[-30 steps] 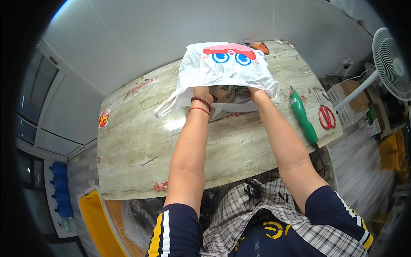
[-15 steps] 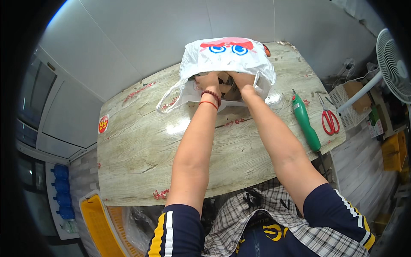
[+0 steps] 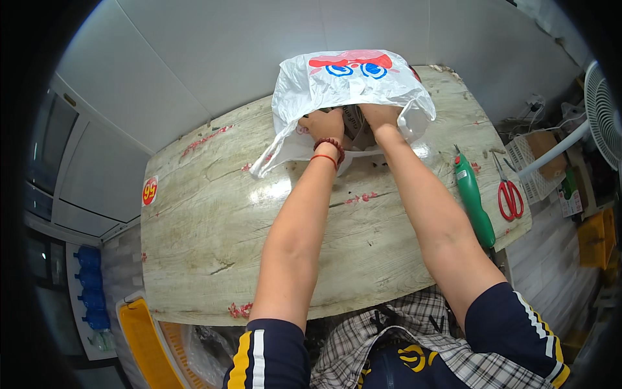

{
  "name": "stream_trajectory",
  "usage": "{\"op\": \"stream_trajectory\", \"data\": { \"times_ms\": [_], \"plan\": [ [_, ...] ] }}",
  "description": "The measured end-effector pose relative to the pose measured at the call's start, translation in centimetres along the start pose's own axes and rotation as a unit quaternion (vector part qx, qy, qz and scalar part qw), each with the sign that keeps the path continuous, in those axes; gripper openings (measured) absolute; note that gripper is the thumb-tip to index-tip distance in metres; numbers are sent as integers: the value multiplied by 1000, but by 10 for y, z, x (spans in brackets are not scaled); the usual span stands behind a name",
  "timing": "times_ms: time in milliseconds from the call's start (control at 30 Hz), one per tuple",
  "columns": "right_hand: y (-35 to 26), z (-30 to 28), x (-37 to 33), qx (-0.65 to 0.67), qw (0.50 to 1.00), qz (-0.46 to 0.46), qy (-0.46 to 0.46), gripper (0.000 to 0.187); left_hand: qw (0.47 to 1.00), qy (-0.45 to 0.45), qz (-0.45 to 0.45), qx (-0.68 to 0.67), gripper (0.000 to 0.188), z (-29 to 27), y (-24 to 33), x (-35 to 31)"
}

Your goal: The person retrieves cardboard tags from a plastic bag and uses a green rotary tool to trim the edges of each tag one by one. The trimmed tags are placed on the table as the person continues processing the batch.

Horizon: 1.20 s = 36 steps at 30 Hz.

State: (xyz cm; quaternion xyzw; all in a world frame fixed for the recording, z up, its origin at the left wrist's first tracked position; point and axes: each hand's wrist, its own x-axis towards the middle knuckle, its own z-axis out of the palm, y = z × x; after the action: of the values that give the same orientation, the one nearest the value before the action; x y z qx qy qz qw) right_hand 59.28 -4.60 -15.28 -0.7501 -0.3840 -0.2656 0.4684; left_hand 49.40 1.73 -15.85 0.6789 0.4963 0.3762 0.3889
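A white plastic bag (image 3: 298, 84) with a printed red and blue cartoon face lies at the far side of the table, its mouth facing me. Both my hands reach into that mouth. My left hand (image 3: 324, 124), with a beaded bracelet and a red string on the wrist, is at the left of the opening; its fingertips are partly hidden. My right hand (image 3: 382, 118) goes in at the right, its fingers out of sight under the bag. Between them shows brown, cardboard-like material (image 3: 352, 122) with dark print. What each hand grips inside cannot be made out.
On the right of the wood-patterned table (image 3: 214, 240) lie a green corded hand tool (image 3: 473, 201) and red-handled scissors (image 3: 510, 198). A white fan (image 3: 602, 110) stands beyond them. Yellow crates (image 3: 146, 337) sit on the floor at lower left, near blue water bottles (image 3: 92, 285).
Both hands stay inside the bag, the right one slightly deeper. The bag's top and handle have shifted a little. The whole view has also moved slightly.
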Motion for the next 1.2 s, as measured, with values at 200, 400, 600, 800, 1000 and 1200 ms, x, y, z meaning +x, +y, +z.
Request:
{"op": "stream_trajectory", "data": {
  "times_ms": [200,400,600,800,1000,1200],
  "plan": [
    [-8,-7,0,182,982,48,-9,41,996,-4,35,88,66,19,-5,26],
    [-4,2,-1,153,979,131,-10,43,990,34,-126,60,68,22,25,-2],
    [27,11,9,-22,993,100,-50,40,971,100,-39,212,77,41,25,-9],
    [-1,-14,10,312,884,343,-59,45,981,70,19,179,79,30,7,18],
    [-5,-69,0,262,858,424,-122,45,984,-31,-84,154,62,14,34,8],
    [-34,-141,-12,413,819,309,-252,57,995,-38,32,89,48,1,4,47]
  ]
}}
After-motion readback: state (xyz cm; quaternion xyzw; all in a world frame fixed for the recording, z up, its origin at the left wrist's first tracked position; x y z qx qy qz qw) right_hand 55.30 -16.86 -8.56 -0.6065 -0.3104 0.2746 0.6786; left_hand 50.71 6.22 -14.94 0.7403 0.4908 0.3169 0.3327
